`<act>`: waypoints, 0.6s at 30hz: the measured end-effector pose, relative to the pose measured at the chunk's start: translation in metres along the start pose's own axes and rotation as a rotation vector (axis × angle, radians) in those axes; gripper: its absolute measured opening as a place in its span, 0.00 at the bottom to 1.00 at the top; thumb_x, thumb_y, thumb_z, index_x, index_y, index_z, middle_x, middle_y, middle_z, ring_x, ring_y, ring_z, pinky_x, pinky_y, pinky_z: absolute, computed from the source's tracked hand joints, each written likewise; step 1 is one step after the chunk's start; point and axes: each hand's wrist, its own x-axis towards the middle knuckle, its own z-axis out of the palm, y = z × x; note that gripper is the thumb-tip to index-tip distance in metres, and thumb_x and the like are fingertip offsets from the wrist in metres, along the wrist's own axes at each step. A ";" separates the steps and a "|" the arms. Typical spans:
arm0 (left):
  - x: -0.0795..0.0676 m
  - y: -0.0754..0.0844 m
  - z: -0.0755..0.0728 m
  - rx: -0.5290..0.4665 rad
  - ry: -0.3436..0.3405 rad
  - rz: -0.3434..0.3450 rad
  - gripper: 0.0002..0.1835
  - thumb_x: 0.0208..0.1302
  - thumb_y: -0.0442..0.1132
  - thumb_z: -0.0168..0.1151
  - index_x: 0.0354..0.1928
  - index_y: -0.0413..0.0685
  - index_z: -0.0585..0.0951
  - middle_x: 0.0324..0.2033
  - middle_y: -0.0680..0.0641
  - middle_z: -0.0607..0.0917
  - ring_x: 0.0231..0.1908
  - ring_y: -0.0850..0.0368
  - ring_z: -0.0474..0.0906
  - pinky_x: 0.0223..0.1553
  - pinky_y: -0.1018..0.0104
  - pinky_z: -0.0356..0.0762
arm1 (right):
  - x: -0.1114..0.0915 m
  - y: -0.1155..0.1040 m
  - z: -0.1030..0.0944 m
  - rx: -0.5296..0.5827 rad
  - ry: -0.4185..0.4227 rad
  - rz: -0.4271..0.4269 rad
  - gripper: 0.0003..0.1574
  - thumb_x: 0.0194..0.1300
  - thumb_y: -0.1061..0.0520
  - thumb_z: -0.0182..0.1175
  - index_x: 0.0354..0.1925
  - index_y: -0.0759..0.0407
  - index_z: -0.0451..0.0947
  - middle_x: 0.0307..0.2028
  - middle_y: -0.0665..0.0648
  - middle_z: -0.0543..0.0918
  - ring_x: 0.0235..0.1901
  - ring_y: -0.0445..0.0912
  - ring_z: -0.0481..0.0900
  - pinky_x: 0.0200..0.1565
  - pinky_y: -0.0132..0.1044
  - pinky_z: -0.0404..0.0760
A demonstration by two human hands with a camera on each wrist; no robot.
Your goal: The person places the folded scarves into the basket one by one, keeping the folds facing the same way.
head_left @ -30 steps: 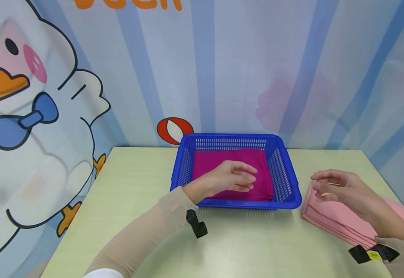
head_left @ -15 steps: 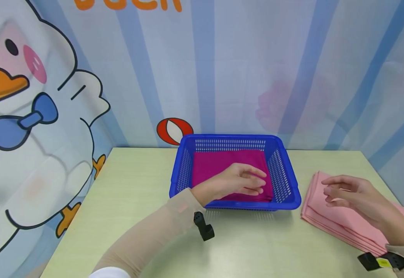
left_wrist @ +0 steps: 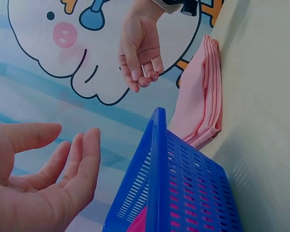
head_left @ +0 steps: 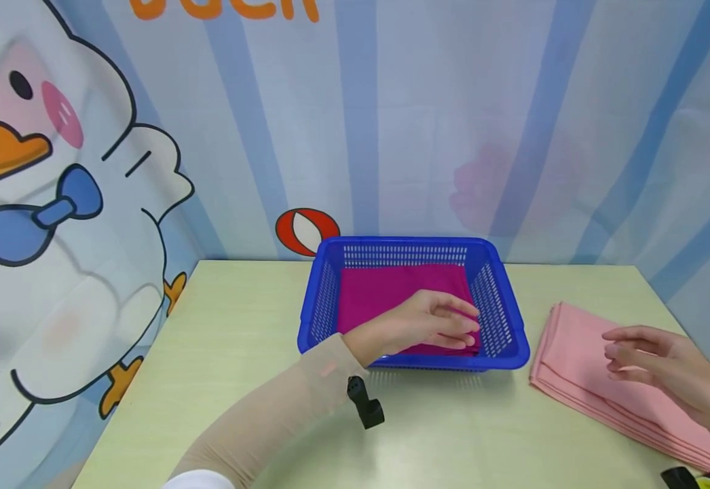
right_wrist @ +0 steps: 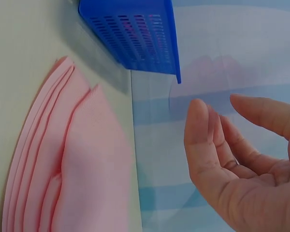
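Observation:
A folded magenta cloth (head_left: 391,288) lies flat inside a blue plastic basket (head_left: 508,339) with perforated walls. Above the basket's front part hovers my left hand (head_left: 425,322), its fingers loosely bent and holding nothing. To the right of the basket a folded pink cloth (head_left: 575,353) lies in several layers on the table. My right hand (head_left: 666,367) is over the pink cloth's right part, fingers relaxed and nothing held. In the right wrist view a gap shows between the thumb and fingers (right_wrist: 200,140), and the layered pink cloth (right_wrist: 94,159) lies to the side, apart from the hand.
The pale yellow-green table (head_left: 227,326) extends left and in front of the basket. Behind it hangs a striped blue backdrop (head_left: 416,136) with a cartoon duck (head_left: 110,285) at left. A small black wrist device (head_left: 365,404) is strapped below my left hand.
My right hand has moved right and toward the near side over the pink cloth, uncovering its left end. My left hand has shifted slightly right over the basket. Basket and cloths stay put.

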 end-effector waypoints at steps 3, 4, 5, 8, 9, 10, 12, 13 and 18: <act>0.000 0.001 0.002 -0.008 -0.007 -0.007 0.18 0.70 0.29 0.59 0.60 0.33 0.77 0.45 0.38 0.87 0.46 0.42 0.85 0.50 0.53 0.82 | -0.004 0.004 -0.005 0.021 0.022 -0.005 0.18 0.75 0.65 0.54 0.46 0.40 0.81 0.38 0.46 0.83 0.36 0.42 0.85 0.38 0.39 0.87; 0.000 0.001 0.003 -0.012 -0.008 -0.012 0.18 0.70 0.29 0.59 0.60 0.33 0.77 0.44 0.39 0.87 0.46 0.42 0.85 0.51 0.52 0.81 | -0.004 0.005 -0.005 0.027 0.031 -0.004 0.19 0.75 0.65 0.54 0.45 0.40 0.81 0.38 0.46 0.83 0.36 0.42 0.85 0.38 0.39 0.87; 0.000 0.001 0.004 -0.011 -0.008 -0.014 0.18 0.70 0.29 0.59 0.60 0.33 0.77 0.43 0.40 0.88 0.45 0.43 0.86 0.51 0.52 0.81 | -0.005 0.006 -0.006 0.022 0.040 0.000 0.18 0.74 0.65 0.54 0.45 0.40 0.81 0.37 0.45 0.83 0.36 0.42 0.85 0.37 0.39 0.87; 0.001 0.002 0.006 -0.016 -0.006 -0.017 0.18 0.70 0.29 0.60 0.60 0.33 0.77 0.42 0.41 0.88 0.47 0.40 0.84 0.50 0.54 0.82 | -0.007 0.008 -0.007 -0.012 0.063 0.011 0.18 0.74 0.64 0.55 0.44 0.38 0.80 0.37 0.43 0.83 0.35 0.41 0.84 0.37 0.39 0.87; 0.001 0.002 0.007 -0.016 -0.005 -0.019 0.18 0.70 0.29 0.60 0.59 0.33 0.77 0.43 0.41 0.88 0.48 0.39 0.84 0.49 0.55 0.83 | -0.008 0.009 -0.008 -0.021 0.068 0.015 0.18 0.74 0.64 0.55 0.44 0.37 0.80 0.37 0.43 0.82 0.35 0.41 0.84 0.37 0.39 0.87; 0.001 0.002 0.008 -0.019 -0.008 -0.020 0.18 0.70 0.28 0.60 0.60 0.33 0.77 0.43 0.41 0.88 0.49 0.38 0.83 0.49 0.55 0.83 | -0.008 0.010 -0.009 -0.023 0.072 0.016 0.19 0.74 0.64 0.55 0.44 0.37 0.79 0.37 0.43 0.82 0.35 0.42 0.84 0.38 0.39 0.87; 0.003 0.001 0.009 -0.019 -0.011 -0.020 0.19 0.70 0.28 0.60 0.61 0.33 0.77 0.43 0.41 0.88 0.50 0.38 0.83 0.49 0.55 0.82 | -0.009 0.012 -0.011 -0.027 0.083 0.022 0.18 0.74 0.63 0.56 0.44 0.37 0.79 0.36 0.43 0.82 0.34 0.43 0.84 0.37 0.39 0.87; 0.003 0.001 0.010 -0.015 -0.013 -0.020 0.19 0.70 0.29 0.59 0.61 0.33 0.76 0.43 0.41 0.88 0.50 0.38 0.83 0.50 0.54 0.82 | -0.009 0.014 -0.013 -0.032 0.088 0.026 0.17 0.74 0.63 0.56 0.44 0.38 0.79 0.36 0.43 0.82 0.34 0.43 0.84 0.38 0.40 0.87; 0.007 -0.001 0.012 -0.031 -0.022 -0.020 0.18 0.70 0.28 0.60 0.60 0.33 0.77 0.44 0.37 0.87 0.44 0.43 0.86 0.51 0.52 0.81 | -0.002 0.046 -0.037 -0.078 0.100 0.065 0.11 0.76 0.55 0.55 0.51 0.40 0.77 0.38 0.42 0.83 0.35 0.44 0.85 0.41 0.43 0.87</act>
